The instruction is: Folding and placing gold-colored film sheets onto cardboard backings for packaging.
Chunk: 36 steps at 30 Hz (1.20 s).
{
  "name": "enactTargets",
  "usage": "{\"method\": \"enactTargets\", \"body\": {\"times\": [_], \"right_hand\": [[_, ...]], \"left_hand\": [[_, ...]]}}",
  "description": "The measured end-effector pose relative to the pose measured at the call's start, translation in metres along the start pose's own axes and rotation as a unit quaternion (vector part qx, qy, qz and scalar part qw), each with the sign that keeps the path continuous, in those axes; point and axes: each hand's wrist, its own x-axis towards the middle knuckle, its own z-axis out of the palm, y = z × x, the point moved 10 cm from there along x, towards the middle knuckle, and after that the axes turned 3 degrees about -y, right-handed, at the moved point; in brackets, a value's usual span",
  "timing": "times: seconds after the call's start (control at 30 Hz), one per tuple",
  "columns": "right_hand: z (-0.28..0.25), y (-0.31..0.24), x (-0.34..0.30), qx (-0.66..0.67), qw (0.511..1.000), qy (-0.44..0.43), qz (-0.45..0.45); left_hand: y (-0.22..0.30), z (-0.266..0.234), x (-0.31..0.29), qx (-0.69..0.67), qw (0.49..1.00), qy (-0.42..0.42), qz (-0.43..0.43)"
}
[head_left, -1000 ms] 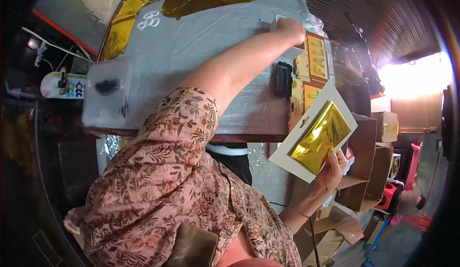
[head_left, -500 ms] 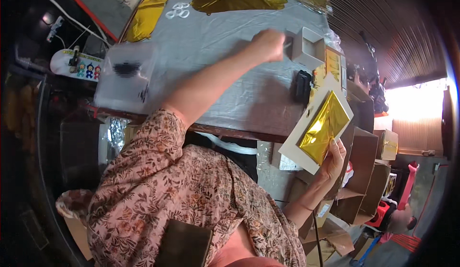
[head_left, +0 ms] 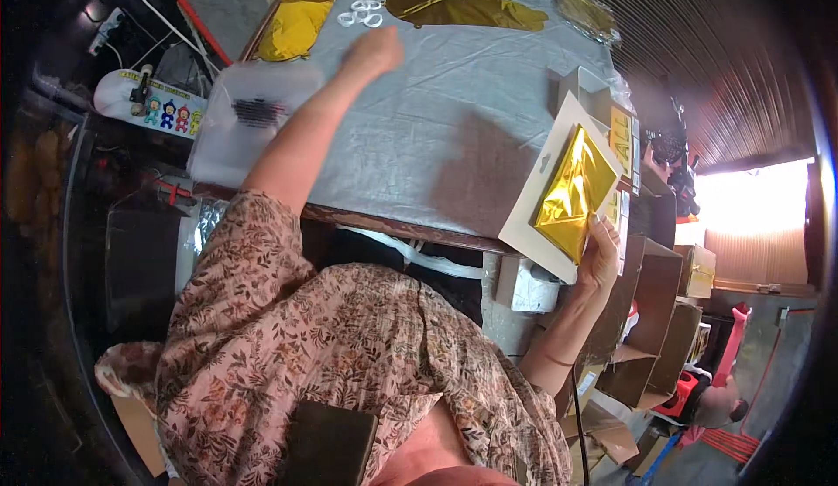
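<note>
My right hand [head_left: 600, 257] grips the lower edge of a white card [head_left: 534, 198] with a hang hole, on which lies a folded gold foil balloon [head_left: 576, 191]. The card is tilted over the table's right front edge. My left hand [head_left: 374, 52] is closed in a fist above the table; what is inside, if anything, is hidden. Just beyond it lie several white ribbon rings [head_left: 373, 20]. Flat gold foil balloons [head_left: 299, 28] spread along the far edge. A white open box [head_left: 587, 92] sits behind the card, partly covered by it.
A clear plastic bag with dark contents [head_left: 255, 112] lies at the table's left end. Packaged gold foil [head_left: 585, 13] rests at the far right. Cardboard boxes [head_left: 650, 311] stand right of the table. A white printed board [head_left: 157, 106] is off to the left.
My left hand has moved left from beside the white box to near the ribbon rings. The card in my right hand has shifted slightly up and left, now overlapping the box.
</note>
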Motion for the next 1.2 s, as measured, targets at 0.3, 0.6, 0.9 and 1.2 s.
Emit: {"method": "enactTargets", "body": {"times": [0.3,0.6,0.9,1.2], "right_hand": [[0.028,0.007,0.012,-0.016,1.0,-0.014,0.001],[0.037,0.001,0.035,0.012,0.998,0.036,-0.058],[0.121,0.018,0.037,0.084,0.984,-0.148,0.06],[0.137,0.045,0.024,0.349,0.91,-0.193,0.115]], "left_hand": [[-0.01,-0.007,0.003,0.046,0.996,-0.074,0.027],[0.055,-0.023,-0.134,-0.247,0.93,-0.24,0.127],[0.144,-0.085,-0.241,-0.673,0.64,-0.281,0.244],[0.149,-0.087,-0.253,-0.699,0.615,-0.259,0.258]]}}
